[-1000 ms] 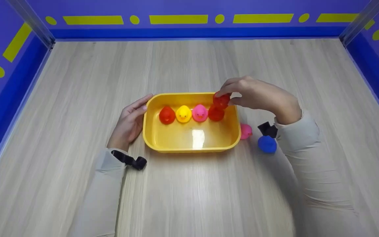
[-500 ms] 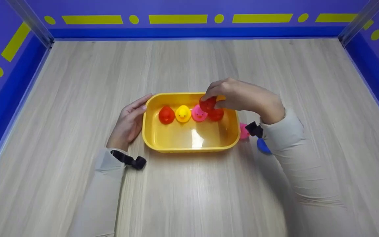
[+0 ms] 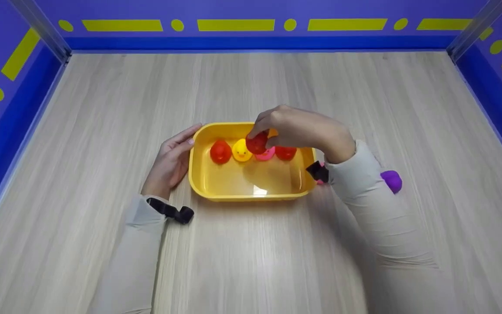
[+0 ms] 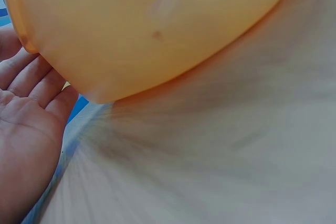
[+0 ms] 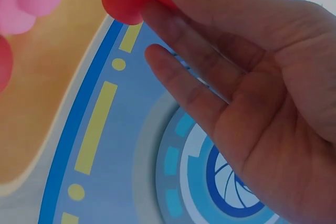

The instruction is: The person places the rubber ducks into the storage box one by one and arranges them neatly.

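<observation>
Left grip [image 3: 168,163], fingers nearly straight, rests against the end wall of the yellow tub [image 3: 242,199], likely steadying it. Farther off, the right grip [image 3: 307,131] pinches a red duck [image 3: 256,144] between thumb and fingertips, partly hiding a pink duck [image 3: 265,156], presumably held high to clear the row of ducks [image 3: 242,151] inside.

Booth-like workspace: pale wood-grain tabletop [image 3: 251,253] between purple panels [image 3: 251,8] with yellow dashes [image 3: 235,25].

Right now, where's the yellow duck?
In the head view, the yellow duck is left of centre in the tub, between the leftmost red duck and a partly hidden pink duck.
</observation>
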Demonstrator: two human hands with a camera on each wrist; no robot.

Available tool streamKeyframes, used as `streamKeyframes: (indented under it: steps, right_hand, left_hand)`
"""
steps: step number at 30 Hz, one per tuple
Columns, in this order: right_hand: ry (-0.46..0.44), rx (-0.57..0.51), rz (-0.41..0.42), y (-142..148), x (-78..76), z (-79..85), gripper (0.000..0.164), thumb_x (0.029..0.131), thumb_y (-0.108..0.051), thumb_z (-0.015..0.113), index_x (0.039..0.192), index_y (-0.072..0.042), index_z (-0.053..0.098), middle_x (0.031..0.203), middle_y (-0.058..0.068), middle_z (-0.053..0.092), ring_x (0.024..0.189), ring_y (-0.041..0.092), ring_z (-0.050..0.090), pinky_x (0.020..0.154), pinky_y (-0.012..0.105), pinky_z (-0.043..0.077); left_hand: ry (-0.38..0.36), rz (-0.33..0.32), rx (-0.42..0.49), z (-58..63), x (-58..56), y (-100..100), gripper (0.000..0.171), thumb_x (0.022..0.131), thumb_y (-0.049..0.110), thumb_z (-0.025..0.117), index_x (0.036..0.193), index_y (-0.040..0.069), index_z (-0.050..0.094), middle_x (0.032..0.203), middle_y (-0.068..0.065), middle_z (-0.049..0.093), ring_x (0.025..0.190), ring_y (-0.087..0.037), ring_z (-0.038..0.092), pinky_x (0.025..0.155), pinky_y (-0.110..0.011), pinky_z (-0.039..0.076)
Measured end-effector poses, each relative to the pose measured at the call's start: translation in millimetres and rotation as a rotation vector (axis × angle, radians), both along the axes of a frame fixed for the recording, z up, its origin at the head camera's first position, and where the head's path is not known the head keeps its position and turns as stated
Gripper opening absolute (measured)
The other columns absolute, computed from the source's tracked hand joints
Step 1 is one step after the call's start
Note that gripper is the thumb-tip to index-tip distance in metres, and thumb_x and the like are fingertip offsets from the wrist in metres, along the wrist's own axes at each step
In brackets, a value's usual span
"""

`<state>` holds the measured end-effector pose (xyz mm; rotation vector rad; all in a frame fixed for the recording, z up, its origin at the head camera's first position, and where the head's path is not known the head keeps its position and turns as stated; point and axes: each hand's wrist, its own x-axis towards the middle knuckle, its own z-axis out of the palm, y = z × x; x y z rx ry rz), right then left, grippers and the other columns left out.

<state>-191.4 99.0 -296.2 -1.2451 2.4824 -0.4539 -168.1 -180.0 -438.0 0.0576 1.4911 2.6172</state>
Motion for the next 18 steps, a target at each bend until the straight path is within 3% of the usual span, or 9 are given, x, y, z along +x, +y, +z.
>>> streamKeyframes:
  steps: [18]
  right_hand:
    - [-0.093,0.069,0.023,-34,-0.4,-0.5,0.032,0.086,0.000,0.067,0.114,-0.015,0.071,0.106,-0.002,0.067,0.092,0.014,0.060,0.089,0.026,0.055]
  left_hand:
    - [0.006,-0.001,0.006,-0.9,0.0,0,0.043,0.093,-0.005,0.049,0.136,-0.010,0.046,0.122,-0.005,0.065,0.116,-0.015,0.059,0.102,-0.027,0.048]
